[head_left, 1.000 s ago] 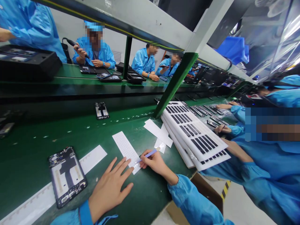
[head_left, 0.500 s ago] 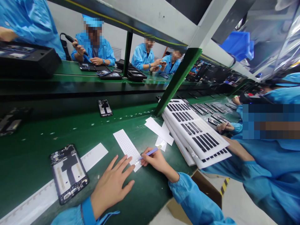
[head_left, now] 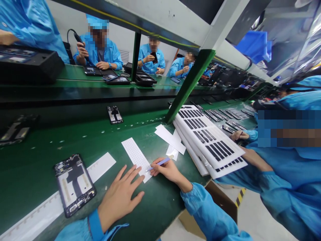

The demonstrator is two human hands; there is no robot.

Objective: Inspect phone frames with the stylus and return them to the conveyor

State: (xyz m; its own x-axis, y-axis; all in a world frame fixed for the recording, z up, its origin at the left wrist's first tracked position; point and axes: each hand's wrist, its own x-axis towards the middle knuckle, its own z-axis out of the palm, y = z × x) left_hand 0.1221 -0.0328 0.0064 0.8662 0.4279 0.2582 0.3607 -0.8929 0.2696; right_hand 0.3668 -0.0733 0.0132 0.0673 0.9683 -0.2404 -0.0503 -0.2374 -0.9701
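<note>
My left hand (head_left: pixel 122 194) lies flat with spread fingers on the green bench, its fingertips at the edge of a white sticker sheet (head_left: pixel 134 155) printed with rows of small marks. Pinched in my right hand (head_left: pixel 167 172) is a slim lavender pen-like tool (head_left: pixel 162 162) with a beige end. Its pointed tip meets the lower end of the sheet. To the left of my left hand, an opened phone (head_left: pixel 74 184) with its inside exposed rests across white paper strips (head_left: pixel 37 219). More white strips (head_left: pixel 170 139) lie beyond my right hand.
Stacked white foam boards (head_left: pixel 232 151) with black strips stand at the right, beside a green post (head_left: pixel 190 85). Opened phones (head_left: pixel 115 114) lie along the back track. A co-worker's arm (head_left: pixel 255 159) reaches in at right. A cardboard box (head_left: pixel 198 224) sits below the bench edge.
The phones on the back track have shifted slightly right. My hands and the lavender tool stay nearly still. Across the bench, a co-worker has raised a dark phone in one hand.
</note>
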